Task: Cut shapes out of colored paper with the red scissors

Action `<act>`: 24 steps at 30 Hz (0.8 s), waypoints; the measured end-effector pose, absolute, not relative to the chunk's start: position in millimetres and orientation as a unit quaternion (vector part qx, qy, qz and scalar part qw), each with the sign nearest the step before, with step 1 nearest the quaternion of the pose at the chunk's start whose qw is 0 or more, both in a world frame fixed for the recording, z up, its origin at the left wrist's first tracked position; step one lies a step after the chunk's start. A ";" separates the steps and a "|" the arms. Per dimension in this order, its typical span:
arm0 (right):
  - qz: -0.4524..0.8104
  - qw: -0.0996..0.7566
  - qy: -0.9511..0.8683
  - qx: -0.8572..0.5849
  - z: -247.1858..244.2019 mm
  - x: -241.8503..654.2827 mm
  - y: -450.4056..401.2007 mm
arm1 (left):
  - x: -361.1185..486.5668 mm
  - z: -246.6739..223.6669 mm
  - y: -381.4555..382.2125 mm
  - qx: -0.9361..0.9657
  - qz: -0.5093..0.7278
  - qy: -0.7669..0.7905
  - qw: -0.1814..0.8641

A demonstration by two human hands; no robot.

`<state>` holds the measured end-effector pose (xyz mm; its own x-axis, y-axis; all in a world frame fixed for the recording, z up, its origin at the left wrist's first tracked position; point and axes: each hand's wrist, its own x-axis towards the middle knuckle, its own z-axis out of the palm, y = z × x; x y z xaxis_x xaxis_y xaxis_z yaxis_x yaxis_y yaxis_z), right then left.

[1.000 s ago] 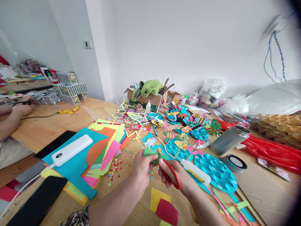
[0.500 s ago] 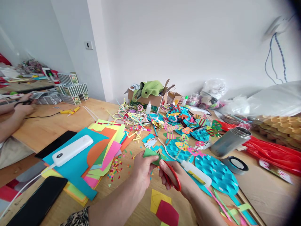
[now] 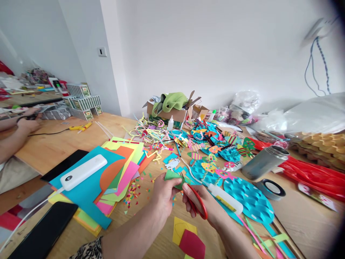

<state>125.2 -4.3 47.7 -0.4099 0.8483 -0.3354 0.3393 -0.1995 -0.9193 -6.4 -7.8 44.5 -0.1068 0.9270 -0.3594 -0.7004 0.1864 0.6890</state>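
Pinched in my left hand [image 3: 162,194] is a small piece of green paper [image 3: 171,175]. My right hand [image 3: 198,198] grips red-handled scissors [image 3: 202,208], whose blades reach the right side of the green paper. Part of the blades is hidden behind the paper and my fingers. Below my hands lie a yellow paper piece with a drawn outline [image 3: 178,227] and a dark red paper piece [image 3: 192,244]. A white glue bottle [image 3: 225,199] lies just right of my right hand. Tiny paper scraps [image 3: 132,194] are scattered left of my left hand.
Coloured paper sheets [image 3: 81,194] carry a white power bank [image 3: 84,172]; a black phone [image 3: 43,230] lies in front. Paper fish [image 3: 209,167] and blue scalloped discs [image 3: 248,199] spread rightward near a steel flask [image 3: 265,162]. Another person's hand [image 3: 28,124] works at far left.
Almost nothing differs. Both hands, the green paper and the scissors keep nearly the same position, and the view has shifted very slightly.
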 end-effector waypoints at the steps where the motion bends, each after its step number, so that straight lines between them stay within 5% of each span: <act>1: 0.592 0.215 -0.595 -0.499 47.8 125.2 -4.3 | -6.5 44.0 -7.7 0.138 0.623 0.407 0.654; 24: 0.584 0.206 -0.591 -0.517 56.3 122.6 -7.5 | -7.2 41.0 -6.7 0.146 0.620 0.405 0.656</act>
<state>122.6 -7.5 56.3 -0.3806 0.8518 -0.3601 0.3707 -0.2162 -0.9032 -7.2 -6.7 41.0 -0.0974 0.9320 -0.3491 -0.6952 0.1873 0.6940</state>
